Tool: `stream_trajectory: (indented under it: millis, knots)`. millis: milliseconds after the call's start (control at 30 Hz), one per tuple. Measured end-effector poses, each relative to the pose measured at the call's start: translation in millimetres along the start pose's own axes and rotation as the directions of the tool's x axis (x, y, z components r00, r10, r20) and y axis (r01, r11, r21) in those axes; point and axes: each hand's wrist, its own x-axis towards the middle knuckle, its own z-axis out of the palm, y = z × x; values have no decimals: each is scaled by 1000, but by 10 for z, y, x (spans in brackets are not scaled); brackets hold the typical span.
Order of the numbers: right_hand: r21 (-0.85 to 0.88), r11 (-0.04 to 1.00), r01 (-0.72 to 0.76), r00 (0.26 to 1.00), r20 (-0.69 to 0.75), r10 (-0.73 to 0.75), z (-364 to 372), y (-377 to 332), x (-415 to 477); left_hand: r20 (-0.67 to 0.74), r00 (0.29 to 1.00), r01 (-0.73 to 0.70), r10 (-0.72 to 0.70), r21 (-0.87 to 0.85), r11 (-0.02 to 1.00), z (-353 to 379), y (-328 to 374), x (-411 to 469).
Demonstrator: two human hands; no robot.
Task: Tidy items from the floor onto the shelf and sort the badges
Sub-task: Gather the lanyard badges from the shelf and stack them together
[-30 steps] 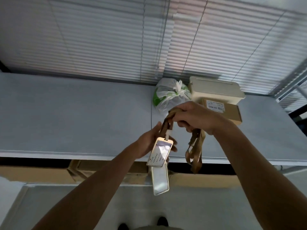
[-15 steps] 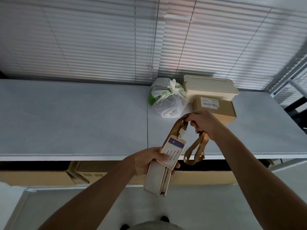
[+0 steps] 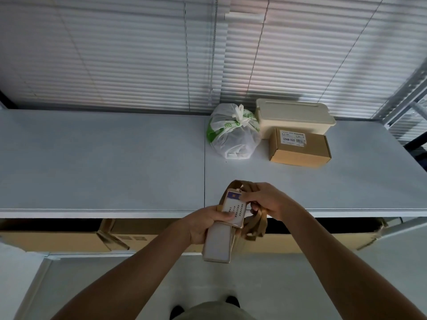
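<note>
My left hand [image 3: 203, 224] is clamping the stiff, slick badges [image 3: 225, 229]; my right hand [image 3: 263, 200] is pinching the limp lanyards [image 3: 255, 227], best gathered near the clips.

Head camera looks steeply down, close over the shelf [image 3: 115, 162] edge.
</note>
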Motion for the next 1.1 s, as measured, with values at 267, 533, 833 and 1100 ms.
stream_trajectory:
  millis: [267, 533, 833, 1100]
  knots:
    - [169, 986, 15, 995, -96, 2, -160, 133, 44, 46, 999, -10, 16, -124, 992, -175, -81, 10]
    - [-220, 967, 131, 990, -17, -138, 209, 61, -94, -262, 961, 11, -88, -284, 959, -116, 56, 166]
    - [-261, 961, 92, 973, -181, -143, 328, 96, 4, -160, 986, -56, 43, -75, 996, -173, 185, 127]
    - [0, 989, 147, 987, -59, -147, 468, 122, -80, -435, 877, -292, 206, -142, 946, -101, 366, 229]
